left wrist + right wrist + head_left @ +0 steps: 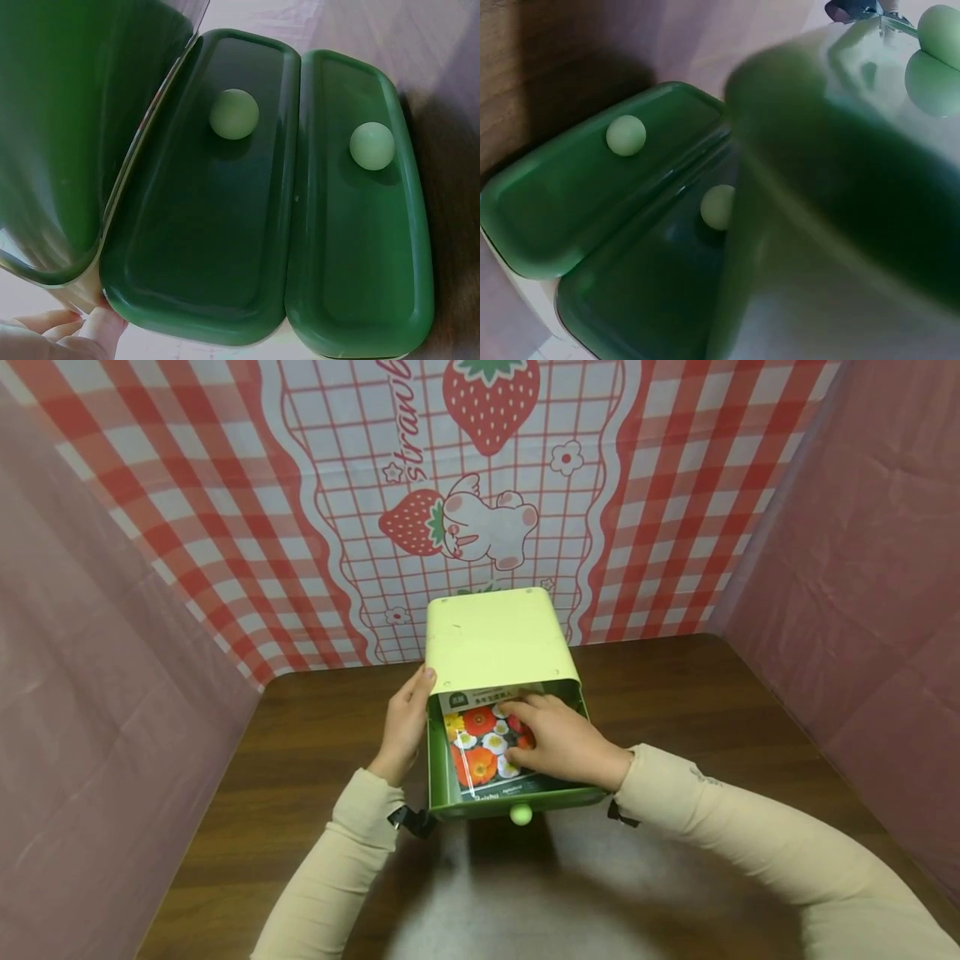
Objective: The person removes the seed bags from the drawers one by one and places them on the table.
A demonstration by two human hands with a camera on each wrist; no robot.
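The person's right hand [562, 739] reaches into the pulled-out top drawer [438, 777] of a small green cabinet [498, 639]. Its thumb and forefinger stand well apart, a patch of red flowers showing between them, and both tips touch the face of a flower-printed packet [476, 747]. The remaining fingers are partly hidden, so whether any of them reaches under the packet cannot be told. The packet lies inside the drawer, picture side up, its pale header strip just below the front edge of the cabinet's light-green top. The drawer's round knob [521, 814] faces the person.

The left hand [405, 727] rests against the cabinet's left side, the tip of its uppermost digit touching near the top front corner. The hand looks loosely extended rather than clenched, pressing against the side; its other fingers are mostly out of sight in the head view. The left wrist camera shows part of this hand beside the cabinet wall, along with a middle drawer [206, 240] and a bottom drawer [360, 247], both pushed in. The cabinet stands on a dark wooden table [660, 693].
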